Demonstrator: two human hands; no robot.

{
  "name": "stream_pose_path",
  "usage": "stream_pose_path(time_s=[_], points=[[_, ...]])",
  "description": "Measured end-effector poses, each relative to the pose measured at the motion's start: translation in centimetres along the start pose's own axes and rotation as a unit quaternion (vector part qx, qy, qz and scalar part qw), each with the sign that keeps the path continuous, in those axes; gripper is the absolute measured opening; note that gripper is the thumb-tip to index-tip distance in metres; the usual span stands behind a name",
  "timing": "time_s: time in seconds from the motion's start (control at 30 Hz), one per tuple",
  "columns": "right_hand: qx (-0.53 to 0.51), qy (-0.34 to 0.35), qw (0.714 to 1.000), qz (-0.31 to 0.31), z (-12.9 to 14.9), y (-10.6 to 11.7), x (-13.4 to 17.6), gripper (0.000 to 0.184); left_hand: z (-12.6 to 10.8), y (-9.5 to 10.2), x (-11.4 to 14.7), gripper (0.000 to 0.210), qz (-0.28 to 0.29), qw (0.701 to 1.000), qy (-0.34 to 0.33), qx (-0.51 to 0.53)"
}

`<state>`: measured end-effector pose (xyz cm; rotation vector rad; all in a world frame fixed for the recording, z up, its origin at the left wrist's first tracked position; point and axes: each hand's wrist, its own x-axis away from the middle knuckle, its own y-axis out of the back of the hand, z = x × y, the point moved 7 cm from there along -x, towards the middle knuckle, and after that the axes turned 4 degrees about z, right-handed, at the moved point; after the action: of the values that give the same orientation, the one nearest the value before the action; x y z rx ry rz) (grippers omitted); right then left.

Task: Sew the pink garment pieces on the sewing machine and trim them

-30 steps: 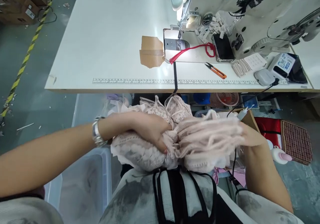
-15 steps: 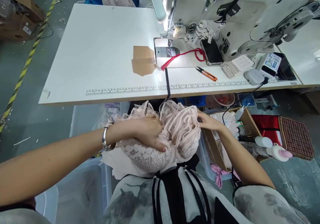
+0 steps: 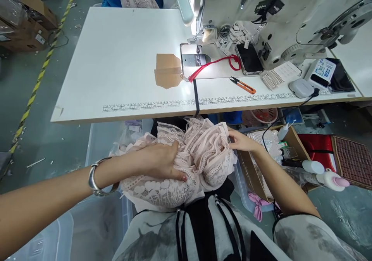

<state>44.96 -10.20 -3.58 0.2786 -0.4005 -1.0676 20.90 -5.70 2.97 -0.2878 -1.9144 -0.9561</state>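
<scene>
- While heaped in the lap just below the table edge: bundle of pink lace garments, many pieces stacked and pressed into one mound, apparently kept so to stop loose pieces sliding off.
- Left hand: laid flat across the top of the mound, fingers together and curled over the lace, pressing down rather than pinching; wrist bears a silver bracelet.
- Right hand: at the right edge of the mound, fingertips closed on the lace rim, seemingly steadying that side.
- Sewing table: white top, printed ruler along the near edge, directly ahead of the mound.
- Sewing machine: on the table's right half, lamp lit over the needle plate.
- Red cord: looped beside the needle plate.
- Thread snips: orange handles, near the ruler, within easy reach of the right hand.
- Brown tape patch: stuck left of the needle plate, likely a guide mark.
- Phone: leaning against the machine base.
- Clear plastic bin: on the floor under the left forearm.
- Cardboard box: right of the knees, holding bottles and small supplies.
</scene>
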Motion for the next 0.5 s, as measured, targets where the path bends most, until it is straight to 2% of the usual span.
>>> stream_pose_path(time_s=[0.07,0.13,0.2,0.23,0.3,0.37,0.43,0.5], points=[[0.041,0.024,0.999,0.006,0.7,0.3,-0.9,0.045,-0.3,0.3,-0.2,0.091,-0.008,0.999,-0.028,-0.015],[0.070,0.044,0.997,0.012,1.9,0.6,-1.7,0.061,-0.9,0.7,-0.6,0.077,-0.022,0.997,-0.067,-0.025],[0.087,0.070,0.994,0.011,4.0,0.8,-2.4,0.077,-1.5,1.0,-1.2,0.068,-0.036,0.994,-0.098,-0.028],[0.101,0.085,0.991,0.013,5.4,0.6,-2.9,0.079,-1.8,1.1,-1.5,0.066,-0.046,0.992,-0.112,-0.032],[0.155,0.113,0.981,0.035,8.0,-0.7,-4.0,0.072,-2.2,1.3,-1.8,0.064,-0.074,0.987,-0.139,-0.043],[0.243,0.133,0.959,0.065,10.1,-2.7,-5.1,0.066,-2.5,1.1,-1.8,0.062,-0.092,0.981,-0.163,-0.046],[0.316,0.135,0.933,0.106,11.1,-4.7,-5.7,0.061,-2.3,0.7,-1.7,0.062,-0.089,0.981,-0.169,-0.038],[0.384,0.097,0.905,0.154,10.7,-5.7,-5.5,0.053,-1.7,0.4,-1.5,0.064,-0.089,0.983,-0.156,-0.035]])
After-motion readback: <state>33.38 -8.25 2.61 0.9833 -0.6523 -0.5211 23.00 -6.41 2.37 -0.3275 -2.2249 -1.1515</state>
